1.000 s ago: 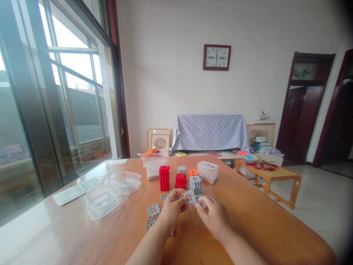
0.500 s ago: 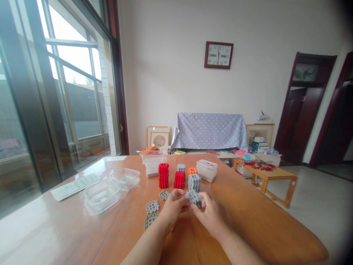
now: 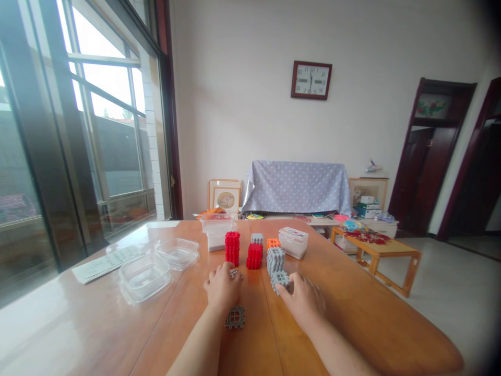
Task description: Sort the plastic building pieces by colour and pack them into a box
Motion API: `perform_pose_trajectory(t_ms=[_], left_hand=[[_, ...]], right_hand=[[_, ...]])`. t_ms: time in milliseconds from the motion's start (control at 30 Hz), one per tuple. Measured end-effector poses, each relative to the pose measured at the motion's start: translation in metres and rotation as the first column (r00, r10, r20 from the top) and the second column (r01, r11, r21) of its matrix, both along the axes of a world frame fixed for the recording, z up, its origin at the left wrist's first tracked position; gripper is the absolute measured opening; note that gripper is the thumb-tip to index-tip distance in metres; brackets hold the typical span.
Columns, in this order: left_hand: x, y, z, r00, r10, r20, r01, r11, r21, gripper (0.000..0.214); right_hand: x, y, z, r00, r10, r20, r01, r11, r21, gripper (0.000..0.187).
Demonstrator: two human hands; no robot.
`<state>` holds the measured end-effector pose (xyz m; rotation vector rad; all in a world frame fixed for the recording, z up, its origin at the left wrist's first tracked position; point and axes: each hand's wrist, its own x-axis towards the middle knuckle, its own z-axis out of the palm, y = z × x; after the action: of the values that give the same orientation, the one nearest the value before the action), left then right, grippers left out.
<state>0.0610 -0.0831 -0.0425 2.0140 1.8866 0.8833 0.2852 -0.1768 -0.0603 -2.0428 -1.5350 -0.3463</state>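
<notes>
My left hand (image 3: 222,286) reaches down to the table, its fingers curled over a grey notched window-shaped building piece (image 3: 234,272) that is mostly hidden beneath it. My right hand (image 3: 307,298) grips a short stack of grey interlocking window pieces (image 3: 281,280) between thumb and fingers. This stack stands just in front of a taller grey stack (image 3: 275,258). Closer to me, a loose grey window piece (image 3: 235,317) lies beside my left forearm. Farther back are a tall red stack (image 3: 232,248), a shorter red stack (image 3: 254,256), an orange stack (image 3: 274,243) and another grey stack (image 3: 257,238).
Clear plastic containers (image 3: 144,277) and a printed sheet (image 3: 107,265) lie on the table's left. A clear tub (image 3: 217,237) stands behind the tall red stack, and a lidded box (image 3: 293,242) at the back right. The wooden table (image 3: 352,313) has a rounded right edge.
My hands have moved apart. The left has left the grey pieces held between both and gone left to the loose ones; the right keeps the small stack, now lower and flatter.
</notes>
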Motion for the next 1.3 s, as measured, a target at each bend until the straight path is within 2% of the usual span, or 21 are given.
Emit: perform_pose_trajectory(t_ms=[200,367,600,833,1033,1133,1200,1233,1300], left_hand=[[0.003,-0.001,-0.007,0.989,-0.013,-0.149,0.012,1.0,-0.008,0.031],[0.001,0.004,-0.013,0.989,-0.053,-0.137,0.048,0.998,-0.038,0.03],[0.0,0.006,-0.016,0.992,-0.056,-0.112,0.055,0.998,-0.006,0.03],[0.003,0.005,-0.016,0.986,-0.057,-0.156,0.06,0.998,0.016,0.04],[0.005,0.002,-0.011,0.982,-0.069,-0.177,0.075,0.997,0.022,0.038],[0.009,0.0,-0.004,0.992,-0.123,-0.017,0.124,0.989,0.077,0.04],[0.014,-0.003,0.001,0.939,-0.234,0.253,0.214,0.971,0.106,0.039],[0.017,-0.006,0.003,0.86,-0.293,0.418,0.271,0.956,0.113,0.039],[0.024,-0.014,0.008,0.612,-0.335,0.717,0.379,0.919,0.106,0.039]], right_hand=[[0.001,0.0,-0.001,1.0,0.012,-0.029,-0.013,1.0,-0.011,0.035],[0.003,0.003,-0.006,0.999,0.024,-0.028,-0.024,1.0,0.001,0.032],[0.005,0.003,-0.009,0.998,0.054,-0.021,-0.054,0.999,-0.007,0.032],[0.004,-0.001,-0.005,0.993,0.111,-0.047,-0.108,0.993,0.051,0.029],[0.005,-0.001,-0.006,0.986,0.161,-0.052,-0.153,0.979,0.133,0.024],[0.005,-0.001,-0.006,0.977,0.205,-0.06,-0.192,0.965,0.178,0.023],[0.004,-0.002,-0.005,0.968,0.243,-0.066,-0.225,0.952,0.207,0.022],[0.003,-0.003,-0.005,0.962,0.264,-0.068,-0.243,0.944,0.223,0.022],[0.001,-0.003,-0.005,0.949,0.308,-0.065,-0.282,0.925,0.255,0.023]])
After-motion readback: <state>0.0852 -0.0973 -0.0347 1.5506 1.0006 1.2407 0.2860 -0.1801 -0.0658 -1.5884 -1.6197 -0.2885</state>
